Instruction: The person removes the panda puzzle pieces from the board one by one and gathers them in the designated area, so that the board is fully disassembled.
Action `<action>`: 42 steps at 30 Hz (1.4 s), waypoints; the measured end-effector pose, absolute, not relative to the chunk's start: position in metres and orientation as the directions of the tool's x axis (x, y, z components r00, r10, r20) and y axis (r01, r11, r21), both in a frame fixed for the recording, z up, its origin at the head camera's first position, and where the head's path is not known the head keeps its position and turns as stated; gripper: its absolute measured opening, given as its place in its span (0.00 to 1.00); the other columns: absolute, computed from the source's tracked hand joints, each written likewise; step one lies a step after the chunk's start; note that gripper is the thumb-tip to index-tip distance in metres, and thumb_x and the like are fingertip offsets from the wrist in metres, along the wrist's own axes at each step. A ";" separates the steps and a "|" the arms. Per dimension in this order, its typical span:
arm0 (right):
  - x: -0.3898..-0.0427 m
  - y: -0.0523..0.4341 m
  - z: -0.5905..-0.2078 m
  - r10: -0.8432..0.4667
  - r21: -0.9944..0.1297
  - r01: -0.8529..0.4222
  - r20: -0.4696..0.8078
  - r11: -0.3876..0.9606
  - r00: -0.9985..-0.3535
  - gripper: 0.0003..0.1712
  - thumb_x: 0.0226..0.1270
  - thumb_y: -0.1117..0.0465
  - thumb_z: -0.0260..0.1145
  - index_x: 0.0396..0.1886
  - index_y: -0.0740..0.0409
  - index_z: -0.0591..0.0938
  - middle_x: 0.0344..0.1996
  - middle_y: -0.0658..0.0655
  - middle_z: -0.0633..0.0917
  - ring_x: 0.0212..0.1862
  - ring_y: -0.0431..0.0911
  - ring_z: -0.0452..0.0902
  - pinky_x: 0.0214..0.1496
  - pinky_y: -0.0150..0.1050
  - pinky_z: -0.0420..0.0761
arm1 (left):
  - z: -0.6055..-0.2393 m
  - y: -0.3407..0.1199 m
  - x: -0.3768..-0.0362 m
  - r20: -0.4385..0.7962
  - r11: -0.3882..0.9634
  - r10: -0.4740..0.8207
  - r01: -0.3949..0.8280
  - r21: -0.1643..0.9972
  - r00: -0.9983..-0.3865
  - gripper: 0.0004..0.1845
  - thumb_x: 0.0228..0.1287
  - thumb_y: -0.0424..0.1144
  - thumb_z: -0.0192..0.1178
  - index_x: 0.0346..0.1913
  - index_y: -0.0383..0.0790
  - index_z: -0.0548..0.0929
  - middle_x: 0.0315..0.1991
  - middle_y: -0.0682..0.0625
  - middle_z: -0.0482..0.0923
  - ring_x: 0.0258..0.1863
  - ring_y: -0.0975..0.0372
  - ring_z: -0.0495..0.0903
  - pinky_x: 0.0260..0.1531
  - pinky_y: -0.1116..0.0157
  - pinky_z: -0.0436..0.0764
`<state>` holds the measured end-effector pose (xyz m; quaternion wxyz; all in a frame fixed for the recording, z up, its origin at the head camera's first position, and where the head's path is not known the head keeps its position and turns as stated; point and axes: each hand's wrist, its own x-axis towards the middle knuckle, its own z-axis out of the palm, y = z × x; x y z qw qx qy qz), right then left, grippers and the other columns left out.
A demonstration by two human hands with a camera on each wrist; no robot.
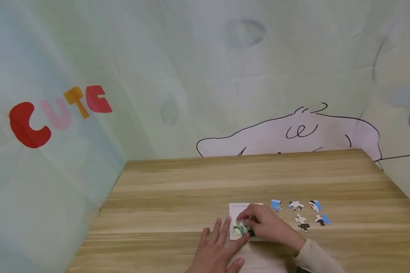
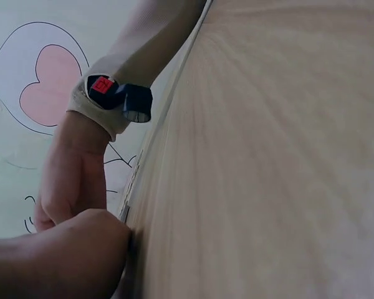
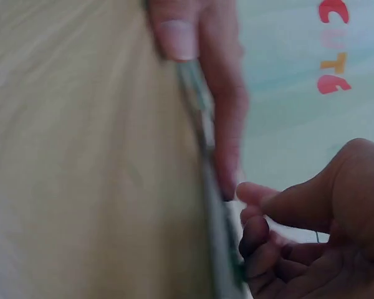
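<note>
Here, at lower centre of the head view, the left hand (image 1: 218,248) lies flat, fingers straight, steadying the puzzle tray (image 1: 235,212). Just right, the right hand (image 1: 268,225) pinches a green piece (image 1: 240,229) over the tray. Loose pieces (image 1: 300,214) lie further right. Risk: uneven pressure could shift the tray or misalign the piece.

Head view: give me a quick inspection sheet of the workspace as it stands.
Surface: wooden table, pale grain.
Job's things: white puzzle tray with a green piece in its near corner; six or so loose pieces to its right.
Clutter: nothing seen.
Grippers: left hand flat, fingers on the tray's edge; right hand pinching the green piece.
Cables: nothing seen.
Surroundings: cartoon-printed backdrop reading CUTE.
</note>
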<state>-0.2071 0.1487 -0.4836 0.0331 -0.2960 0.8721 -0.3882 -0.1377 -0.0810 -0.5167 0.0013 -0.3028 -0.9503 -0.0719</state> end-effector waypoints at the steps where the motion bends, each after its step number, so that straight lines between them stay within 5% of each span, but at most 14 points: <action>1: -0.206 0.147 -0.486 -0.540 -0.676 -0.503 0.180 0.539 -0.822 0.11 0.73 0.69 0.67 0.45 0.52 0.93 0.36 0.46 0.88 0.35 0.29 0.72 0.38 0.30 0.74 | -0.518 -0.080 -0.137 0.070 0.805 0.580 0.584 0.102 -0.812 0.29 0.83 0.69 0.36 0.82 0.77 0.64 0.85 0.40 0.61 0.81 0.39 0.66 0.67 0.34 0.72; 6: -0.201 0.146 -0.491 -0.531 -0.624 -0.522 0.195 0.582 -0.825 0.12 0.72 0.69 0.68 0.43 0.48 0.91 0.37 0.45 0.85 0.38 0.32 0.73 0.40 0.32 0.75 | -0.524 -0.079 -0.137 0.154 0.804 0.591 0.593 -0.038 -0.792 0.29 0.83 0.69 0.36 0.80 0.75 0.68 0.82 0.40 0.67 0.77 0.42 0.73 0.63 0.40 0.76; 25: -0.200 0.137 -0.483 -0.477 -0.790 -0.356 0.092 0.500 -0.874 0.06 0.70 0.66 0.70 0.39 0.50 0.86 0.32 0.46 0.88 0.30 0.31 0.77 0.35 0.31 0.76 | -0.522 -0.078 -0.135 0.142 0.825 0.564 0.564 -0.045 -0.814 0.29 0.82 0.71 0.37 0.79 0.75 0.69 0.82 0.42 0.67 0.77 0.43 0.73 0.63 0.38 0.75; 33: -0.197 0.144 -0.475 -0.377 -0.804 -0.309 0.115 0.508 -0.919 0.06 0.70 0.66 0.72 0.37 0.49 0.87 0.30 0.45 0.88 0.30 0.32 0.77 0.33 0.32 0.77 | -0.519 -0.078 -0.136 0.076 0.827 0.553 0.558 0.067 -0.829 0.29 0.83 0.70 0.36 0.81 0.79 0.64 0.84 0.42 0.63 0.80 0.42 0.68 0.66 0.34 0.72; 42: -0.189 0.205 -0.472 -0.316 -0.727 -0.316 0.143 0.610 -0.938 0.07 0.68 0.65 0.74 0.37 0.48 0.88 0.32 0.44 0.88 0.32 0.29 0.76 0.34 0.31 0.77 | -0.518 -0.078 -0.137 0.045 0.822 0.548 0.547 0.158 -0.835 0.29 0.83 0.69 0.37 0.82 0.82 0.60 0.85 0.40 0.61 0.82 0.39 0.65 0.68 0.30 0.68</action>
